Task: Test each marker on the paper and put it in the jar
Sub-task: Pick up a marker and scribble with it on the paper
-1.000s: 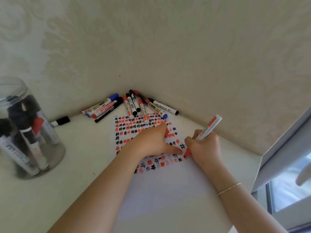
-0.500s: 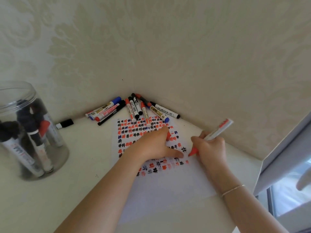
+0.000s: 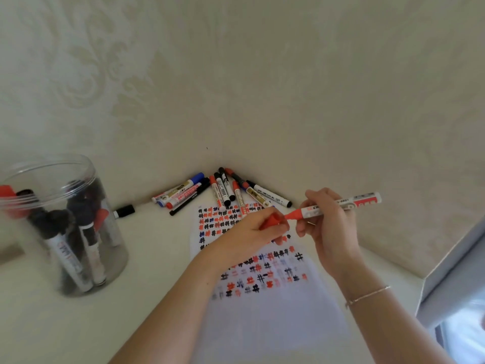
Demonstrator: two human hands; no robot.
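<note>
I see the right hand (image 3: 328, 219) gripping the red marker (image 3: 338, 206), long axis almost level, tip toward the left hand (image 3: 252, 232), which pinches the red cap (image 3: 271, 222) just beside it. The jar (image 3: 60, 224) stands far left, nearer my left hand.

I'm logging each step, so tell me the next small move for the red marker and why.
Probably push the red cap, held in the left hand, onto the marker in the right hand: its bare tip points at the cap's opening, lifted off the paper.
</note>
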